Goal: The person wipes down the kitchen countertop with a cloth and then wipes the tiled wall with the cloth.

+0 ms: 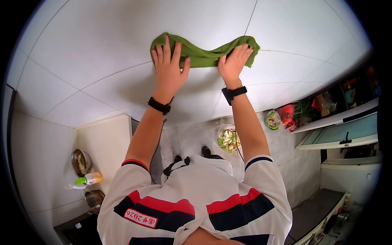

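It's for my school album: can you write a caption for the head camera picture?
Left hand and right hand hold a green cloth against a white tiled wall.

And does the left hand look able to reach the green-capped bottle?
Probably not from there: the left hand lies spread on the green cloth at the wall, far from the bottle.

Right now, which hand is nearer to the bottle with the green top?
Left. The left hand is on the left end of the green cloth, right of the bottle; the right hand is on the cloth's right end, farther away.
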{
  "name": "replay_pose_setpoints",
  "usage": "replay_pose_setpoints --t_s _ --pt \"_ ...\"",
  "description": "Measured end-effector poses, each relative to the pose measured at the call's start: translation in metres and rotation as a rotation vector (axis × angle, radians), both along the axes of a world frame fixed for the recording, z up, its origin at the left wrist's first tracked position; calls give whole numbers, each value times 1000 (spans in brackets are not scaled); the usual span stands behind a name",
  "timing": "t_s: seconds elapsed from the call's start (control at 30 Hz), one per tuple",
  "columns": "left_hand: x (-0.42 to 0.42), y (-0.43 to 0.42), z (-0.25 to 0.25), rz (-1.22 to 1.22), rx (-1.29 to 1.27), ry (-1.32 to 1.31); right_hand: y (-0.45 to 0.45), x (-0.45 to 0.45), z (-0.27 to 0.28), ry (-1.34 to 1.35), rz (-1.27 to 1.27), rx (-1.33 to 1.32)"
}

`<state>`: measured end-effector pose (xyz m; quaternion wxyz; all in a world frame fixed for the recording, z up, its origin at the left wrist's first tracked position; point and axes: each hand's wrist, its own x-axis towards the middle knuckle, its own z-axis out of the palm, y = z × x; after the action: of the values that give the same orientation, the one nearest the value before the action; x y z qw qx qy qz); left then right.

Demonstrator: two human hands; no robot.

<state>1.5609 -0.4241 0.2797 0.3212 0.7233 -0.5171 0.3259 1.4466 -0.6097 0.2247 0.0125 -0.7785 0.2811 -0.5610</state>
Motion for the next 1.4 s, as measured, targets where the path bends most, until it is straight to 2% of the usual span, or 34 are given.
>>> replay_pose_setpoints --t_s 0.07,0.17,0.3,0.37,0.47,0.57,0.67,0.7,0.77,0.83,1.03,1.23,1.27,1.4 --pt "1 0 -3 -4 -23 8 4 2 7 -67 47 7" --pt "9 5 -6 13 -52 4 18 12 48 -98 117 -50" --pt "27 17 -11 73 -180 28 57 45 90 -41 145 -152" --pt "38 23 -17 70 -207 8 82 53 91 122 202 -137" --pt "41 31 -22 65 -181 13 97 66 56 150 372 -267" --pt "41 32 -25 51 -190 25 88 59 53 125 520 -114" --pt "35 32 -18 50 -184 26 56 42 65 -35 289 -138" --pt "34 29 -16 34 -192 29 46 33 71 27 121 -166" --pt "31 32 -16 14 -198 46 30 22 73 34 63 -158" --pt "28 35 -15 2 -193 73 24 18 65 -91 61 -121" --pt "26 39 -10 -4 -168 68 35 16 62 -181 101 -85" --pt "33 46 -12 -17 -222 64 64 42 108 -126 161 -165" --pt "42 48 -15 -18 -249 48 69 51 101 -89 123 -196" --pt "73 85 -28 137 -288 95 110 68 70 186 240 -140"
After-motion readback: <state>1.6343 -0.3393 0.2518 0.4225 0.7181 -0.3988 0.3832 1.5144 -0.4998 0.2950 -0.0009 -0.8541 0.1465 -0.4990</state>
